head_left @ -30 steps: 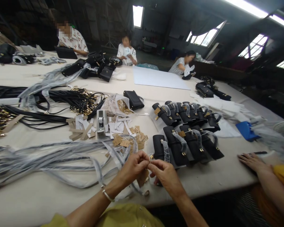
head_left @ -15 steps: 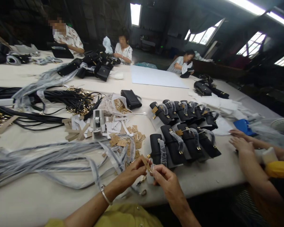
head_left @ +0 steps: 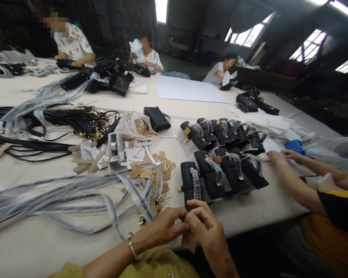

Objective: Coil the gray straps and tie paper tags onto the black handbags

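Observation:
My left hand (head_left: 169, 226), with a bracelet on its wrist, and my right hand (head_left: 207, 231) meet at the table's front edge, fingertips pinched together. A brown cardboard hang tag (head_left: 189, 241) dangles below their fingers; its string is hidden between them. Just beyond the hands lies a black handbag (head_left: 188, 177) with a plastic-wrapped handle, in front of two rows of similar bags. To the left are a pile of brown tags with white strings (head_left: 165, 164) and long straps in clear plastic (head_left: 75, 197), some with gold clasps.
A tape dispenser (head_left: 115, 148) stands among paper strips. Black straps with gold hooks (head_left: 92, 123) lie at left. A co-worker's arms (head_left: 290, 166) reach in from the right, near white sheets (head_left: 275, 125) and a fan (head_left: 346, 148). Several people work across the table.
My hands have come together and moved slightly down. The tag, earlier upright at my left fingertips, now hangs beneath them. The co-worker's hands at right have reached further in toward the bags.

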`<state>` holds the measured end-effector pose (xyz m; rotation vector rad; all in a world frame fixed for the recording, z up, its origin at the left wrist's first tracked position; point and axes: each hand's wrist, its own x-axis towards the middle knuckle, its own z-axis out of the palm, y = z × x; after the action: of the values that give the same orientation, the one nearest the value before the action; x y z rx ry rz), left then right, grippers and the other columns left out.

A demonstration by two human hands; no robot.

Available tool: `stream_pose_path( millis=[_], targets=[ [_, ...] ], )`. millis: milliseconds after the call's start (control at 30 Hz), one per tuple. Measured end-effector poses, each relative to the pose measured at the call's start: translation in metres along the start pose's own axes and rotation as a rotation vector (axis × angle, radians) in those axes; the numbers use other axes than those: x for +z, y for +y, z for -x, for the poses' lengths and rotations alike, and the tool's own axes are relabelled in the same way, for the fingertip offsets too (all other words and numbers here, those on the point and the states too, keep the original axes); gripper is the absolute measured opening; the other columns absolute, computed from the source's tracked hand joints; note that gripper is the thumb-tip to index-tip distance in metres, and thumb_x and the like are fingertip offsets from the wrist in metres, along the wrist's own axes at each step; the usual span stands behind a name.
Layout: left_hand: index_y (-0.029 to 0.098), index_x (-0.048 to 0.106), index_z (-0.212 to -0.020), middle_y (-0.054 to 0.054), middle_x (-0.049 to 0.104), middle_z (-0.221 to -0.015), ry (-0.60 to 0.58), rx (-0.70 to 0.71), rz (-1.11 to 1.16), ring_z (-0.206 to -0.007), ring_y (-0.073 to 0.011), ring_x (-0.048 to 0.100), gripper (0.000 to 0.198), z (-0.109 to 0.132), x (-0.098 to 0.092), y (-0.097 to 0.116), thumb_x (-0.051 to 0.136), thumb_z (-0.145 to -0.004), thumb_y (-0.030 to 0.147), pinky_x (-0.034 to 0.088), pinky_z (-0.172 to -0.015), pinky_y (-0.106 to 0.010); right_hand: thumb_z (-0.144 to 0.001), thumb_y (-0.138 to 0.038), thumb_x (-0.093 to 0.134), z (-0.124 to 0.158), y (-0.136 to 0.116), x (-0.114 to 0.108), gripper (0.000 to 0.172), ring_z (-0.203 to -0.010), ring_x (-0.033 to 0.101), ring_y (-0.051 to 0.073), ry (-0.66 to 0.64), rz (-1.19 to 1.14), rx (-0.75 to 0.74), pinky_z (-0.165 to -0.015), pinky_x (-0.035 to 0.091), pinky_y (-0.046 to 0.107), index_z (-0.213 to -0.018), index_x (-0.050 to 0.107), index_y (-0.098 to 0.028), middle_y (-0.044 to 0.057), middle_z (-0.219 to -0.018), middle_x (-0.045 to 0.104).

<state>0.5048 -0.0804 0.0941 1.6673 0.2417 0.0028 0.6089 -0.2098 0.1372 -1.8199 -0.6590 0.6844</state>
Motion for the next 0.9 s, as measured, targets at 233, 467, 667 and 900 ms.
stream_pose_path(
  millis=[233,467,667,900],
  targets=[
    [0.018,0.068,-0.090,0.000,0.069,-0.090,-0.053,0.033,0.199,-0.081,-0.0151,0.058,0.013,0.001,-0.007,0.000,0.061,-0.079,0.017,0.044,-0.078,-0.025,-0.078,-0.042,0.074,0.002,0.009,-0.008,0.022,-0.099,0.062,0.025,-0.099,-0.831,0.323,-0.092,0.047,0.039,-0.078,0.072,-0.021,0.008,-0.101,0.071],
    [0.015,0.055,-0.084,-0.004,0.067,-0.079,0.039,-0.110,0.720,-0.069,-0.0165,0.063,0.030,-0.009,-0.001,-0.020,0.073,-0.079,0.039,0.050,-0.067,-0.029,-0.079,-0.042,0.075,-0.004,0.010,-0.013,0.022,-0.099,0.061,0.025,-0.013,-0.761,0.230,-0.098,0.042,0.040,-0.079,0.074,-0.020,0.008,-0.095,0.073],
    [0.014,0.054,-0.080,-0.006,0.066,-0.081,0.044,-0.168,1.079,-0.067,-0.0150,0.064,0.041,-0.012,-0.007,-0.029,0.084,-0.068,0.039,0.050,-0.061,-0.026,-0.083,-0.036,0.071,-0.005,0.017,-0.014,0.016,-0.085,0.058,0.019,-0.109,-0.771,0.168,-0.085,0.048,0.033,-0.077,0.072,-0.020,0.005,-0.088,0.068],
    [0.016,0.054,-0.079,0.000,0.062,-0.088,0.244,-0.252,1.297,-0.078,-0.0103,0.061,0.031,-0.015,-0.025,-0.038,0.083,-0.073,0.026,0.047,-0.066,-0.020,-0.077,-0.034,0.076,-0.004,0.018,-0.033,0.016,-0.078,0.061,0.019,-0.114,-0.836,0.291,-0.076,0.051,0.033,-0.075,0.070,-0.020,0.006,-0.097,0.068]
  ],
)
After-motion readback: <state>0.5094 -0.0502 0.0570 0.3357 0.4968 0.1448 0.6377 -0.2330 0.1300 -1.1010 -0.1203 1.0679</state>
